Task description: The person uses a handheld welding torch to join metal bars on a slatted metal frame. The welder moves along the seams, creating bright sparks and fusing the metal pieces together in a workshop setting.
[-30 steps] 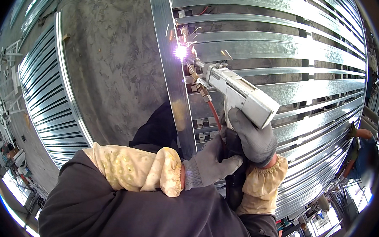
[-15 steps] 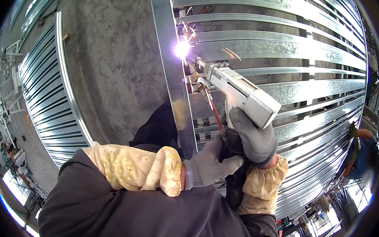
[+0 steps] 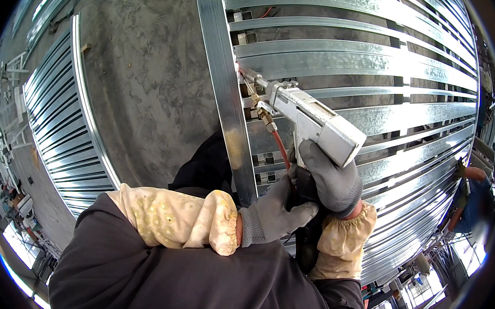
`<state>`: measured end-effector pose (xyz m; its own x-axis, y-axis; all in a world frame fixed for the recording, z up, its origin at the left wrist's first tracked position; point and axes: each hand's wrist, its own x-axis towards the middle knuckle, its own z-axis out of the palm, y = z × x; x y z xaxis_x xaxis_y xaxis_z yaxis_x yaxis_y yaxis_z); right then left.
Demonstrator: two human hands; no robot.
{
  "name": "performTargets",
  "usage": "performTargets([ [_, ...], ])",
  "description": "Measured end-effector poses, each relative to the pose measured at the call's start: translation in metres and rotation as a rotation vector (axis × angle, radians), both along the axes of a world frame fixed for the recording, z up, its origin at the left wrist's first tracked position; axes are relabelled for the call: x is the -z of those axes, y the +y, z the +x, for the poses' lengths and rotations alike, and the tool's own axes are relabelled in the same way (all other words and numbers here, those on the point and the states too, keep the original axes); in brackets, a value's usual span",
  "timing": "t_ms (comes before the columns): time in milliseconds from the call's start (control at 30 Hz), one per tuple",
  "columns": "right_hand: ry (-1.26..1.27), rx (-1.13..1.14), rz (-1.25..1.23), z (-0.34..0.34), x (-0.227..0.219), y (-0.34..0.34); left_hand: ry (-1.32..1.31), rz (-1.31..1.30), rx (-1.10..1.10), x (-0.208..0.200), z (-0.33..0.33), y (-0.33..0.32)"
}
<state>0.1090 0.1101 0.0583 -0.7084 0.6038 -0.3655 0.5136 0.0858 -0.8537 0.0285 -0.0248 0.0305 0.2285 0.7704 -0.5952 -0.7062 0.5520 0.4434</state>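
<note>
My right hand [image 3: 332, 179], in a grey knit glove, is closed around the grip of a white laser welding gun [image 3: 320, 119]. Just below it, my gloved left hand [image 3: 278, 210] wraps the black cable sleeve [image 3: 308, 240] at the foot of the grip. A red hose [image 3: 281, 148] runs up from there to a brass wire feeder [image 3: 259, 105] beside the nozzle. The tip meets the joint between a long galvanized side beam [image 3: 221, 79] and a cross slat [image 3: 321, 57]. A small reddish glow shows at the tip; no bright arc is visible.
Many parallel metal slats extend right from the beam, with gaps between them. Another slatted metal panel [image 3: 74, 121] lies on the concrete floor [image 3: 145, 63] to the left. At the far right edge a co-worker in blue [image 3: 477, 205] reaches toward the slats.
The bright welding flash and flying sparks at the nozzle have gone out, leaving a faint glow. The gun and both hands have hardly moved.
</note>
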Motion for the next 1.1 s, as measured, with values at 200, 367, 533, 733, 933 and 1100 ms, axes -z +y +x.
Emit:
performTargets([
  [200, 0.010, 0.031, -0.080, -0.0003, -0.0008, 0.0006, -0.034, -0.020, 0.005, -0.0016, -0.0022, 0.0011],
  [367, 0.038, 0.097, -0.179, -0.0008, -0.0011, -0.0010, -0.061, -0.035, -0.014, 0.0000, -0.0001, -0.0012],
  [533, 0.048, 0.104, -0.180, 0.0017, 0.0022, -0.0023, -0.045, -0.040, 0.013, 0.0003, 0.0004, -0.0011],
  [733, 0.042, 0.136, -0.234, 0.0016, 0.0016, -0.0016, -0.015, -0.024, -0.004, -0.0007, 0.0009, 0.0000],
  [933, 0.055, 0.185, -0.257, -0.0007, 0.0016, -0.0025, -0.067, -0.033, 0.008, -0.0029, -0.0039, 0.0026],
  [1100, 0.064, 0.193, -0.283, -0.0020, 0.0014, -0.0010, -0.020, -0.014, -0.002, -0.0021, -0.0030, 0.0025],
])
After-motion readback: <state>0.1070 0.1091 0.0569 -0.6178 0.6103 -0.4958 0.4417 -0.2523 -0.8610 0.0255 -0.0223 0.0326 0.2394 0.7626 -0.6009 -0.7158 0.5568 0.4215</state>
